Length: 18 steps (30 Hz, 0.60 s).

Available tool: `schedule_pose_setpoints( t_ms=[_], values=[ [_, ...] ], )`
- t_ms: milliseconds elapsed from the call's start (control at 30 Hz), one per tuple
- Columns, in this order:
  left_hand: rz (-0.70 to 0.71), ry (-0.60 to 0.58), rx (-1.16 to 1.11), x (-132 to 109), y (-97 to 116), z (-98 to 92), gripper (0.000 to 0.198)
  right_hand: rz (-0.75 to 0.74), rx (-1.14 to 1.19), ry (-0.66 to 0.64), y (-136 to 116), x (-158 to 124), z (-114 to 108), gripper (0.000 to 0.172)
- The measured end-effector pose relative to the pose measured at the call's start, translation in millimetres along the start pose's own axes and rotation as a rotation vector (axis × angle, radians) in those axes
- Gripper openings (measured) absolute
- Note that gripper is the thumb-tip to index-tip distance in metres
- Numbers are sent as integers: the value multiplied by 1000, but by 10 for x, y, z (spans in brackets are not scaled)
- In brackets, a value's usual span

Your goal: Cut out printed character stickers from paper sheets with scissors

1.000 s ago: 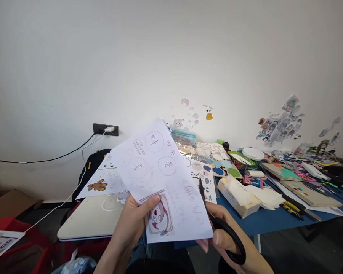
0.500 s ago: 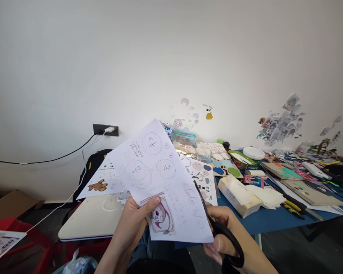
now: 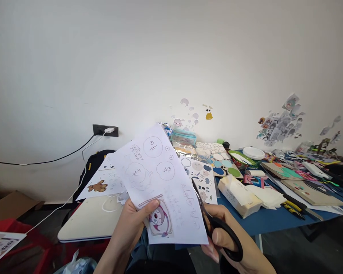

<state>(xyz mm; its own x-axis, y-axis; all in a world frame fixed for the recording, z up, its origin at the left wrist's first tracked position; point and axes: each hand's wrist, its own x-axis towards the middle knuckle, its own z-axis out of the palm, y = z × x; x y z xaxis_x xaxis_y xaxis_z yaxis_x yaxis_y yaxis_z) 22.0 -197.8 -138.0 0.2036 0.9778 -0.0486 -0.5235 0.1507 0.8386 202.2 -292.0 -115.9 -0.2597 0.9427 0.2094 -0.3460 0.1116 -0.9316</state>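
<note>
My left hand grips a white sheet of paper near its lower left, thumb on top beside a printed cartoon figure. Pencilled circles with numbers and handwriting cover the rest of the sheet. In my right hand is a pair of black-handled scissors, fingers through the loops. The scissor blades point up and away along the sheet's right edge; whether they are cutting into it I cannot tell. Behind the sheet lies another paper with a brown bear print.
A blue table runs to the right, bearing a tissue pack, a sticker sheet, a knife with black handle and brown boards. A white board stands left, near a red stool and a wall socket.
The sheet has tilted and dropped slightly, its top corner lower. My right hand and the scissors have shifted a little to the left. My left hand keeps its hold.
</note>
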Motion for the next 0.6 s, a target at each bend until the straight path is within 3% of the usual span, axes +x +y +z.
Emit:
schedule_pose_setpoints(
  t_ms=[200,600],
  values=[
    [0,-5,-51,-26,-27,29,67,12,-7,22,51,-14,-14,42],
    [-112,-46,-121,64,-52,9,49,92,-83,9,31,-83,-30,50]
  ],
)
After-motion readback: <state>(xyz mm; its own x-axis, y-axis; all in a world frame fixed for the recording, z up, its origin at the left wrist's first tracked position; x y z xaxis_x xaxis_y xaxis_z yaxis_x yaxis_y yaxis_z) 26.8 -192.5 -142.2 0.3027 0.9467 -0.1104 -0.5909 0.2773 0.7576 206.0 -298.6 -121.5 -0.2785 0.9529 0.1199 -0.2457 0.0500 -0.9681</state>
